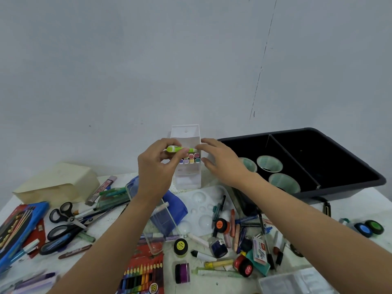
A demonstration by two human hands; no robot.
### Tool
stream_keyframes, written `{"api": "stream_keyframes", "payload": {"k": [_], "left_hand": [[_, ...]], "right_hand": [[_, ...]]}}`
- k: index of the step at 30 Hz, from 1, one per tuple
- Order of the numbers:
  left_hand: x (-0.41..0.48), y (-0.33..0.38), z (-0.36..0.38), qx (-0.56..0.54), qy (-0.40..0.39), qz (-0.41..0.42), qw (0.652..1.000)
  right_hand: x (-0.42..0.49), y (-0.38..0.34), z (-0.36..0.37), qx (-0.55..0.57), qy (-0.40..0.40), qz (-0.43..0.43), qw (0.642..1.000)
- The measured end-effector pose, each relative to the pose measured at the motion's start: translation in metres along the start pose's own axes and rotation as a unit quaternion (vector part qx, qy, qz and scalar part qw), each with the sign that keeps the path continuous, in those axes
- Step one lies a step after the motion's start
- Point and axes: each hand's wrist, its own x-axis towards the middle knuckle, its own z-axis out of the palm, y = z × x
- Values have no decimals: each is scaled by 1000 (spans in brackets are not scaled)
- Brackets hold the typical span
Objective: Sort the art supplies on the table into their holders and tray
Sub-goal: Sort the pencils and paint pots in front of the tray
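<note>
The left hand (157, 166) closes its grip on a smooth, tubular green marker (179, 149), pinched level between thumb and curled fingers. The right hand (222, 162) has a loose, unclosed grip, its straight fingertips at the marker's far end and the side wall of the white holder (187, 179). The marker hangs just before this tall, boxy plastic holder, which shows rows of pastel square marker caps (191, 159); to the right a glossy black tray (318, 158) holds round translucent cups (269, 163) on the speckled white surface (339, 211), among scissors (63, 217) and a dimpled palette (203, 209).
</note>
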Motion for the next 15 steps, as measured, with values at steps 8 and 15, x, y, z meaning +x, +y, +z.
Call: {"api": "stream_keyframes", "payload": {"k": [8, 15], "left_hand": [[1, 0, 5, 72, 1, 68, 995], [5, -10, 20, 41, -37, 1, 998]], "right_hand": [[2, -4, -2, -7, 2, -8, 1000], [3, -8, -7, -7, -11, -4, 1000]]}}
